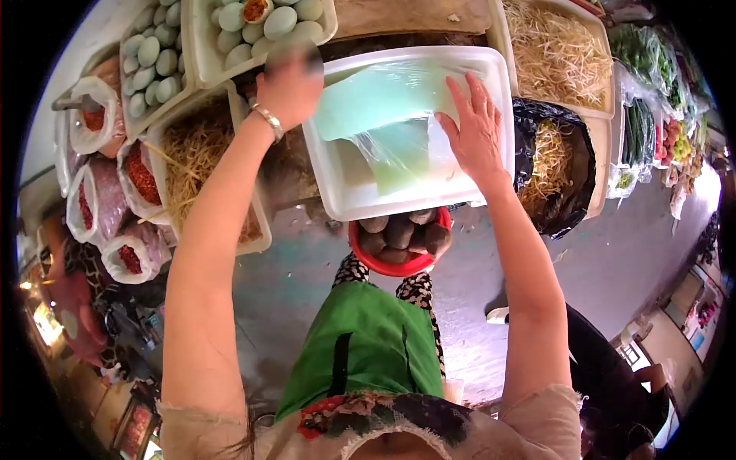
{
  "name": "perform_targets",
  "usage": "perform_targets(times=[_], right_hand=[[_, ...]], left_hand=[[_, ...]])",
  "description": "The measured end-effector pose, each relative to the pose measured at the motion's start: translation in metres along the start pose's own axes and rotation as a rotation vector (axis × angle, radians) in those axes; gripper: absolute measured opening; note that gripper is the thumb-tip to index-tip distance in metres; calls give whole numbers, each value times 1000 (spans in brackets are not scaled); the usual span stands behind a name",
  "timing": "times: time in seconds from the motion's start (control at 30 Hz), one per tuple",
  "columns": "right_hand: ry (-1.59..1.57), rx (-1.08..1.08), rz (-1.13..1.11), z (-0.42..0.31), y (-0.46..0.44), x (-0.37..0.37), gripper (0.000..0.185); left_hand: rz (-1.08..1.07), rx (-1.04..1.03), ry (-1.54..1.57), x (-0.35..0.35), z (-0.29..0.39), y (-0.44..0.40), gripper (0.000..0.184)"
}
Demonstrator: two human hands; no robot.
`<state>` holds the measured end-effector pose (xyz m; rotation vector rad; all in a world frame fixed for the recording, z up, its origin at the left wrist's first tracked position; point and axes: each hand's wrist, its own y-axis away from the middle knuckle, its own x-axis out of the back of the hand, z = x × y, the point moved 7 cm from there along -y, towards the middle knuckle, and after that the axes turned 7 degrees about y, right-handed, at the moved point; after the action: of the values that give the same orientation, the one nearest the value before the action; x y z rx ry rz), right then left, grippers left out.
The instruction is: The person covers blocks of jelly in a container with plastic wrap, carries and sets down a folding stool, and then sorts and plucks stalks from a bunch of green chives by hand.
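Fingers [477, 92] of the right hand [479, 142] spread over the right edge of the white tray [418, 208]; pale green plastic film [364, 103] lies leftward inside, long axis left to right. Left hand [293, 96], beside the upper-left corner: fingertips blurred, state indeterminable. Right hand nearer.

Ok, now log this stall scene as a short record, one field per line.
Left hand: the left hand is by the white tray's left edge, near pale eggs; fingertips blurred, grip unclear
Right hand: the right hand is over the tray's right side, fingers spread
Tray contents: pale green plastic, partly see-through
Below tray: red basin of dark rounded items
Right of tray: pale bean sprouts; black bag, opened, with yellowish sprouts
Worn: bracelet on left wrist; green apron
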<state>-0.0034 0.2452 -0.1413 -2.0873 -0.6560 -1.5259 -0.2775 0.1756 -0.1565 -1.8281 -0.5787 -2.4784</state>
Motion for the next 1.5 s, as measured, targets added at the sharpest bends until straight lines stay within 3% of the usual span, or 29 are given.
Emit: perform_targets(times=[0.2,0.23,0.3,0.37,0.47,0.53,0.63,0.73,0.77,0.8,0.9,1.07,1.1,1.2,1.37,1.5], right_hand=[[23,-37,-18,6,-2,6,52],[47,-37,-10,7,0,11,51],[-15,-73,51,15,4,20,45],[-150,-160,189,25,14,42,37],[-363,-494,154,52,46,41,29],[-435,-660,-19,64,69,16,33],[-483,-770,-17,64,80,-8,44],[-376,-818,3,43,68,-7,44],[-360,-809,19,38,65,-4,40],[-346,-794,37,37,62,-3,36],[-582,-741,32,52,62,-25,27],[-939,-782,113,59,72,-30,20],[-1208,-869,131,53,73,-33,20],[-1430,-951,103,38,70,-30,22],[-1243,-883,9,47,71,-17,24],[-1202,-838,58,65,79,-16,15]], left_hand=[[182,-85,579,10,-19,12,19],[283,61,751,13,-30,17,18],[543,79,741,31,-31,38,20],[648,64,752,41,-12,67,23],[276,167,1020,8,35,109,28],[37,438,1306,-37,56,127,40],[47,758,1604,-112,64,127,72],[65,606,1720,-116,76,96,66],[143,801,1583,-136,61,93,47],[148,802,1583,-136,59,91,47],[170,784,1717,-129,63,95,15],[319,690,1806,-119,68,111,16],[341,688,1808,-119,70,114,18],[353,698,1749,-118,73,122,23],[156,684,1688,-126,80,126,22],[81,713,1701,-119,78,137,19]])
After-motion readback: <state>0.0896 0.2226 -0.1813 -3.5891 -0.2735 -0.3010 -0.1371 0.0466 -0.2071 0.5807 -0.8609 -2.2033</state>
